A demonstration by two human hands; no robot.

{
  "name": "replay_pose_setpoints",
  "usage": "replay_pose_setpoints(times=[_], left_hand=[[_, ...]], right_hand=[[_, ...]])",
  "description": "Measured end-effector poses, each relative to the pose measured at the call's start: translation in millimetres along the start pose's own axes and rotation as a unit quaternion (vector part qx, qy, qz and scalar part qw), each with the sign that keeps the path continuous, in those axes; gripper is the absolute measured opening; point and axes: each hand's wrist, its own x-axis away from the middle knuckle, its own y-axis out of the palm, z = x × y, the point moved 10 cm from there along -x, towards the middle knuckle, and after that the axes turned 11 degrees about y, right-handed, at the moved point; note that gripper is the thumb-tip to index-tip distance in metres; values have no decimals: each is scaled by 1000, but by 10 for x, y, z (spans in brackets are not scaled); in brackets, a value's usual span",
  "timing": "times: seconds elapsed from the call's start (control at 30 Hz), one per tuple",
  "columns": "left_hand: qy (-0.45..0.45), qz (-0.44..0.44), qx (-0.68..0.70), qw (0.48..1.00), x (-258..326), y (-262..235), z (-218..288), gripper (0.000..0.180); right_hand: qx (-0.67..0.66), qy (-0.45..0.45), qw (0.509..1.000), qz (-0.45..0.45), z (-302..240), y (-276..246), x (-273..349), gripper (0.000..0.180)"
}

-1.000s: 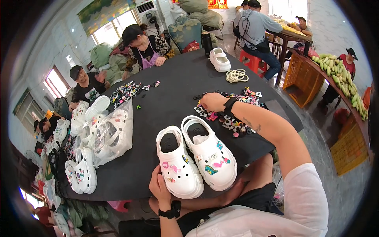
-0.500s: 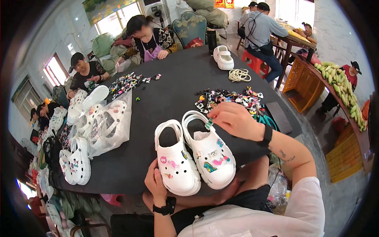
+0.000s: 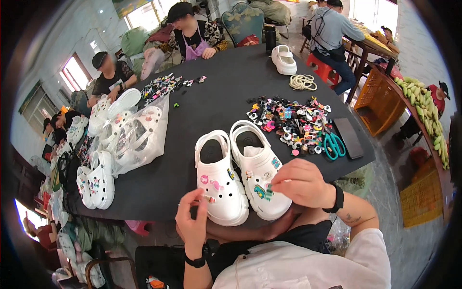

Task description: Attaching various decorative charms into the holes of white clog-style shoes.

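Observation:
A pair of white clogs stands side by side at the near edge of the black table, toes toward me. My right hand (image 3: 301,184) pinches a small green-and-white shoe charm (image 3: 269,192) over the toe of the right clog (image 3: 253,165). That clog carries several charms, among them a green dinosaur charm (image 3: 259,191). Beside the toe of the left clog (image 3: 230,208), my left hand (image 3: 191,219) has thumb and fingers apart with nothing visibly held. Pink charms and open holes show on the left clog.
A heap of mixed charms (image 3: 293,120) lies beyond the clogs, with teal-handled scissors (image 3: 333,146) and a dark flat case (image 3: 348,138) beside it. Bagged clogs (image 3: 144,139) occupy the left, near another clog pair (image 3: 102,180). Cord (image 3: 303,83) lies farther back. Several people sit around.
My right hand has brought the charm from the right clog's heel opening down to its toe. My left hand has let go of the left clog's side and opened.

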Motion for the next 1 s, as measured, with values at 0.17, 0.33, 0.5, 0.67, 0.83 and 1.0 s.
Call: replay_pose_setpoints(times=[0.17, 0.33, 0.5, 0.67, 0.83, 1.0], left_hand=[[-45, -215, 217, 951, 202, 566, 523, 38], [-137, -290, 300, 898, 433, 755, 465, 39], [-137, -296, 261, 908, 403, 705, 395, 33], [-162, -63, 259, 950, 87, 180, -35, 11], [-216, -34, 237, 946, -149, -21, -514, 10], [-245, -129, 203, 939, -170, 163, -641, 11]], right_hand=[[-74, -57, 992, -90, -351, 346, 184, 25], [-78, -61, 992, -82, -489, 474, 241, 29], [-80, 6, 994, -76, -374, 440, 232, 32], [-62, 95, 994, 10, -69, 260, 281, 30], [-60, 186, 978, 76, 347, 152, 405, 26], [-88, 309, 929, 184, 881, 63, 632, 21]])
